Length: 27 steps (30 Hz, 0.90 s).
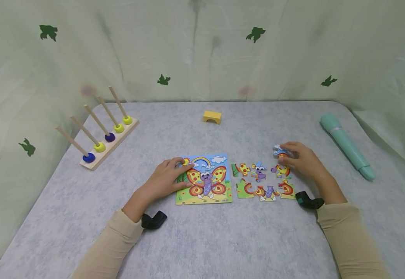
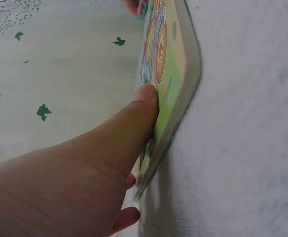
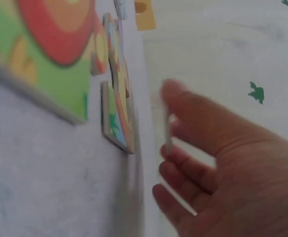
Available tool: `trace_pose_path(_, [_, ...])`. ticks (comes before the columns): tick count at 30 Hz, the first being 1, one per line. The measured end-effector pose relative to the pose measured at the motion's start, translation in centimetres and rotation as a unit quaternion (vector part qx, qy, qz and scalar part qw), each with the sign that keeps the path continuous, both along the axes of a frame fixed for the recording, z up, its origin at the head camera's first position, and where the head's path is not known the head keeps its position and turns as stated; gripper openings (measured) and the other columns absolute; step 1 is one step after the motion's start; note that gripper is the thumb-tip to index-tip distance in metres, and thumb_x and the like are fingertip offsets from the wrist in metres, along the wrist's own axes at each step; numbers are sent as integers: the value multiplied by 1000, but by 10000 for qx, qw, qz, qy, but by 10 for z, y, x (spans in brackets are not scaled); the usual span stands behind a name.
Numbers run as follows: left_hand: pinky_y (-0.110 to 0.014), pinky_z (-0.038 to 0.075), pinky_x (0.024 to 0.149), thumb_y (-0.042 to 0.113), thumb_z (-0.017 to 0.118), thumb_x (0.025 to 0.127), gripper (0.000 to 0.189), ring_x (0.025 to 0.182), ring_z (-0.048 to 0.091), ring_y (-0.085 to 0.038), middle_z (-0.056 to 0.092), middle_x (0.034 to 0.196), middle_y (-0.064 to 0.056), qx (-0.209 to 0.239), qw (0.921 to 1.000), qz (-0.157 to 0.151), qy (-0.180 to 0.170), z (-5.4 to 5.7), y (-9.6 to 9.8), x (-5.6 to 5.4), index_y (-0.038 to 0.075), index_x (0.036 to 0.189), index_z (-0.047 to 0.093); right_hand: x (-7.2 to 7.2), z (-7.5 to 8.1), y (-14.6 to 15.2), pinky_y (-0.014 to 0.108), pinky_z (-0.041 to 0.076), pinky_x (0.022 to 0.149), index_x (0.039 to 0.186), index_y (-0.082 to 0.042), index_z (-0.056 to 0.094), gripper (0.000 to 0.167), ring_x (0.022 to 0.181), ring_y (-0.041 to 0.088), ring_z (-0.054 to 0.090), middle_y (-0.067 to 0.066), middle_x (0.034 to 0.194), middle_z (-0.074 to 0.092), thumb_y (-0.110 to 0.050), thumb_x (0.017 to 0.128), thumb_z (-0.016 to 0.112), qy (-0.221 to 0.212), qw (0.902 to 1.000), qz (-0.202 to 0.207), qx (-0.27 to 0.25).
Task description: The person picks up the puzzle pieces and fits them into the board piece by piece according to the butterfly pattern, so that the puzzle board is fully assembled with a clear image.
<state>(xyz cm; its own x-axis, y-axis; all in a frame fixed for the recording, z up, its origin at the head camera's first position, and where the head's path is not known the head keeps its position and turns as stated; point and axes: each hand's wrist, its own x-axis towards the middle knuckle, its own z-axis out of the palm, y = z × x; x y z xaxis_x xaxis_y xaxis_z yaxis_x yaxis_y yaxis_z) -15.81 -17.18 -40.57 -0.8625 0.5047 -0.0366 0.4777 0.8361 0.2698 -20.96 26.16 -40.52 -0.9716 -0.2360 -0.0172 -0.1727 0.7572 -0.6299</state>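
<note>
My left hand [image 1: 163, 176] rests on the left side of a butterfly puzzle board [image 1: 207, 195]. Its thumb [image 2: 143, 106] lies extended across the board's printed face in the left wrist view. To the right, my right hand [image 1: 305, 159] pinches a puzzle piece [image 1: 280, 151] with blue sky and a red-orange band. In the right wrist view this piece shows edge-on between thumb and fingers, raised off the table. Below it lies another piece [image 1: 281, 171] with a wing pattern. Several more loose pieces, among them a purple face piece [image 1: 259, 170], sit in two rows beside the board.
A wooden stacking rack [image 1: 113, 145] with upright pegs and blue, yellow and purple beads stands at the left. Toward the back is a yellow arch block [image 1: 212, 116]. A teal microphone-shaped toy [image 1: 348, 147] lies at the right. Pale curtains with green leaf shapes hang behind.
</note>
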Motion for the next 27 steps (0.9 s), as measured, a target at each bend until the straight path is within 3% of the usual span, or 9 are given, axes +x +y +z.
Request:
trace_pose_path(9, [-50, 26, 96, 51, 55, 83, 61, 116, 34, -35, 34, 135, -13, 7, 10000, -3, 86, 0, 0, 0, 27, 137, 40, 10, 25, -25, 55, 31, 92, 121, -5, 56, 48, 117, 35, 37, 16, 125, 44, -29, 81, 67, 1060, 9936, 17, -385])
trace_pose_path(16, [-50, 26, 95, 51, 55, 83, 61, 116, 34, -35, 34, 134, -13, 17, 10000, -26, 86, -1, 0, 0, 27, 137, 40, 26, 41, -67, 50, 37, 88, 118, -3, 58, 45, 111, 30, 44, 13, 118, 49, -20, 78, 71, 2033, 9732, 771, -747])
trace_pose_path(22, [-50, 24, 97, 51, 55, 83, 59, 118, 33, -35, 33, 136, -10, -27, 9998, 25, 170, -2, 1, 0, 27, 136, 41, 38, 40, -112, 43, 41, 86, 118, -5, 58, 44, 108, 23, 46, 7, 119, 48, -21, 79, 70, 1867, 9684, 1322, -996])
trace_pose_path(27, [-48, 20, 99, 47, 55, 85, 59, 122, 30, -32, 36, 136, -8, -172, 9983, -163, 527, -2, 9, 2, 15, 134, 44, 40, 28, -141, 39, 41, 87, 119, -4, 57, 46, 108, 23, 46, 9, 119, 48, -22, 79, 70, 1518, 9721, 1598, -799])
